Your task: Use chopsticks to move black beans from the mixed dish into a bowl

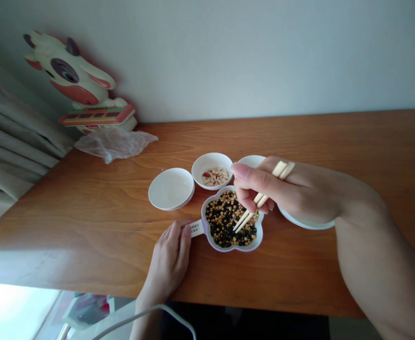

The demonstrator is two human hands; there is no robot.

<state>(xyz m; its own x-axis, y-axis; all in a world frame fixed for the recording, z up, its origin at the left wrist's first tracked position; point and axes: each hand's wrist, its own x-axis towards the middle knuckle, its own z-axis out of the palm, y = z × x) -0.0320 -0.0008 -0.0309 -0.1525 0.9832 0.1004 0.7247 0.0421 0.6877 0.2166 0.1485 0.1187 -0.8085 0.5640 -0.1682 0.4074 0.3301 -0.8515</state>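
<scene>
My right hand (264, 186) is closed around a pair of wooden chopsticks (253, 210), tilted down to the left. Their tips are in the mixed black and yellow beans (224, 219) that fill a lilac-rimmed, flower-shaped bowl (260, 236). That bowl has a flat handle with a printed label (196, 228), and my left hand (173, 255) grips the handle's end on the table. Behind the beans stands a white bowl (200, 166) with pale seeds or nut pieces and a few reddish ones. A white bowl (172, 189) to its left looks bare inside.
Two more white dishes, a back bowl (251, 160) and a right one (309, 224), are partly covered by my right hand. At the table's (87, 226) far left stand a cow-shaped toy keyboard (97, 115) and a crumpled clear plastic bag (118, 144). A pale cable (150, 309) crosses below.
</scene>
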